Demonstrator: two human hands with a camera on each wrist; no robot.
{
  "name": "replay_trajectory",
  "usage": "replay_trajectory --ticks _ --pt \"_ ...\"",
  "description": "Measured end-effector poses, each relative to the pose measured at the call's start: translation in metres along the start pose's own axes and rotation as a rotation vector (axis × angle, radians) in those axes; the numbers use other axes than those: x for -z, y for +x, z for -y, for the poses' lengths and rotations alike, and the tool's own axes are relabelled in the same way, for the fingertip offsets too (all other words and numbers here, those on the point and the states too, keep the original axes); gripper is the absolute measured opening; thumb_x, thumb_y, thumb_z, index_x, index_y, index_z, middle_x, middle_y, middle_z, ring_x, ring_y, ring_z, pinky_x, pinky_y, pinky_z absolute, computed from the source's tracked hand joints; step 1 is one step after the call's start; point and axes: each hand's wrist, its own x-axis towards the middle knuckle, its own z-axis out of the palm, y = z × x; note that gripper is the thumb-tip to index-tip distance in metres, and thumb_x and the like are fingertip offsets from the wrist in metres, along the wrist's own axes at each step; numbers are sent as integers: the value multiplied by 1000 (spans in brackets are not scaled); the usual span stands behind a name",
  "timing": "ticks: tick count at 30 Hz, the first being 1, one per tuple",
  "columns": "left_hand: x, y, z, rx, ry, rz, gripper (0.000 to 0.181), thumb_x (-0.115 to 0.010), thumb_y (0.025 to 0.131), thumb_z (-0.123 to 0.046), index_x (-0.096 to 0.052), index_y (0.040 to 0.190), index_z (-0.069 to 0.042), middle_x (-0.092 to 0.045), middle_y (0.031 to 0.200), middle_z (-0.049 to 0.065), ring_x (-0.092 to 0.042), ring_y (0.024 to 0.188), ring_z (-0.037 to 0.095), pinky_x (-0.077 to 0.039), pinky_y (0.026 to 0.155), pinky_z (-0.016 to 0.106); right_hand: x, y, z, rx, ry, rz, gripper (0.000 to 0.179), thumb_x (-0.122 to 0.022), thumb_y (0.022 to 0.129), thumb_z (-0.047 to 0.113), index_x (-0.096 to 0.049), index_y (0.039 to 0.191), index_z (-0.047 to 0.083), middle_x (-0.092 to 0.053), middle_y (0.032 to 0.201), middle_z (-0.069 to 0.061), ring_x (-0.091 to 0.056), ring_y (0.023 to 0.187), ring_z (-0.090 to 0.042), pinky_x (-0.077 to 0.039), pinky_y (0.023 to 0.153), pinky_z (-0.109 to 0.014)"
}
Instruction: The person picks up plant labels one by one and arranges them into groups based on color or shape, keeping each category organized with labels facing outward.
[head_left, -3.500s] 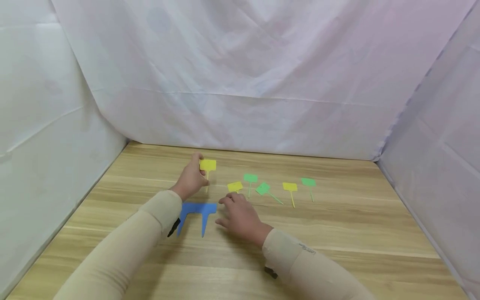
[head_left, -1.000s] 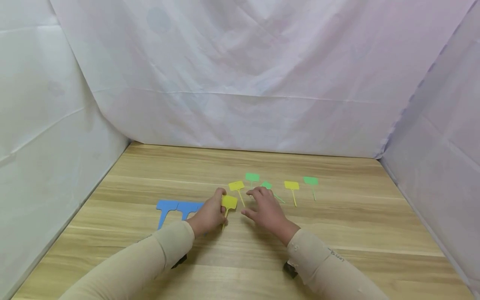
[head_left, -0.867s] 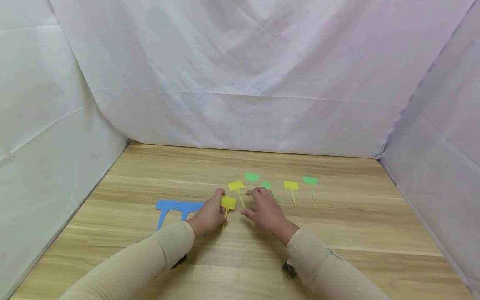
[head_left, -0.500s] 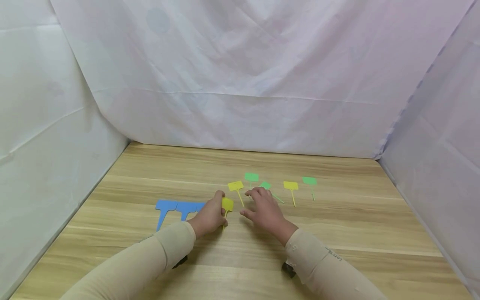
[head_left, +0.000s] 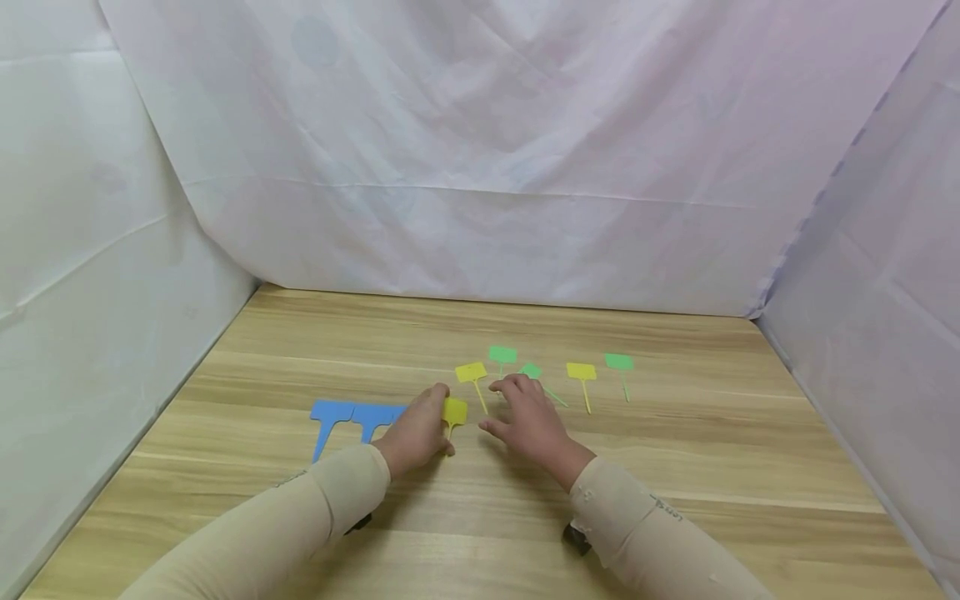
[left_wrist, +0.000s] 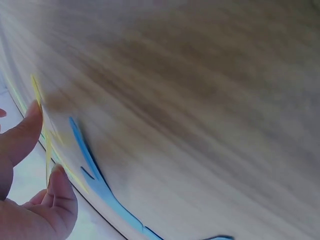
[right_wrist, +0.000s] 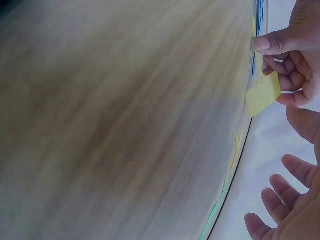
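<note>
My left hand (head_left: pixel 416 429) pinches a yellow T-shaped plant label (head_left: pixel 454 411) by its stem, just right of the blue labels. The right wrist view shows the label's flat head (right_wrist: pixel 264 95) beyond the fingers. Blue T-shaped plant labels (head_left: pixel 332 410) lie side by side at the left, the rightmost partly behind that hand. To the right, my right hand (head_left: pixel 531 423) hovers with fingers spread and nothing in them. Beside its fingertips are a loose yellow label (head_left: pixel 471 372) and a green one (head_left: pixel 531 371), the latter partly covered.
Another green label (head_left: pixel 503 354) lies farther back. A yellow label (head_left: pixel 581 372) and a green label (head_left: pixel 619 362) lie off to the right. White cloth (head_left: pixel 480 242) closes the back and both sides of the wooden table (head_left: pixel 675 467).
Since the earliest frame, my left hand has brought the yellow label nearer and rightward, beside the blue row. My right hand has shifted right. Over the last second the held label has turned slightly.
</note>
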Motion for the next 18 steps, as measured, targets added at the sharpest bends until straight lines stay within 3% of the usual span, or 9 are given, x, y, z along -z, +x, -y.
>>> replay_trajectory --ticks 8,18 --pt "1 1 4 -20 51 -18 67 -88 66 -9 -47 118 -1 -52 102 7 -45 97 25 -45 86 39 0 0 -1 -1 4 4 54 -76 84 32 -56 129 9 -49 132 -10 -42 123 -31 -38 99 -52" --pt "3 2 9 -53 144 -50 73 -91 63 -21 -51 119 1 -53 106 9 -41 94 24 -40 86 41 -2 2 -1 1 9 11 54 -76 84 32 -56 129 10 -49 133 -11 -42 123 -31 -39 99 -51"
